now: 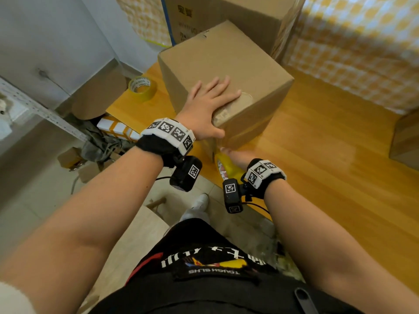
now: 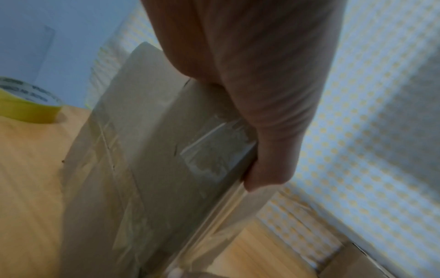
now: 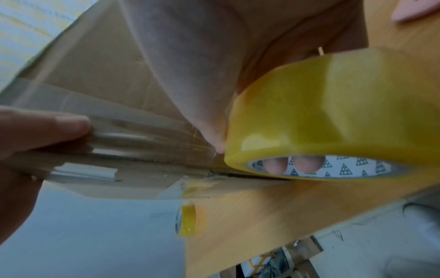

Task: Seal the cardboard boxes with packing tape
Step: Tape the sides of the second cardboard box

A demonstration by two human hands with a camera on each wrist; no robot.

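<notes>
A brown cardboard box (image 1: 229, 71) (image 2: 152, 131) (image 3: 100, 71) stands on the wooden table (image 1: 328, 155). My left hand (image 1: 208, 105) (image 2: 262, 84) lies flat on its top, fingers spread, thumb (image 3: 47, 129) over the near edge on clear tape. Below that edge my right hand (image 1: 235, 155) (image 3: 185, 62) grips a yellow tape roll (image 1: 226, 165) (image 3: 333, 112), two fingers through its core, against the box's near side. A clear strip (image 3: 154, 135) runs from the roll along the box.
A second yellow tape roll (image 1: 142, 88) (image 2: 26, 101) (image 3: 186, 221) lies on the table left of the box. A larger printed carton (image 1: 226, 14) stands behind. Another box (image 1: 405, 137) sits at the right edge. Cardboard scraps and clutter (image 1: 95, 143) lie on the floor.
</notes>
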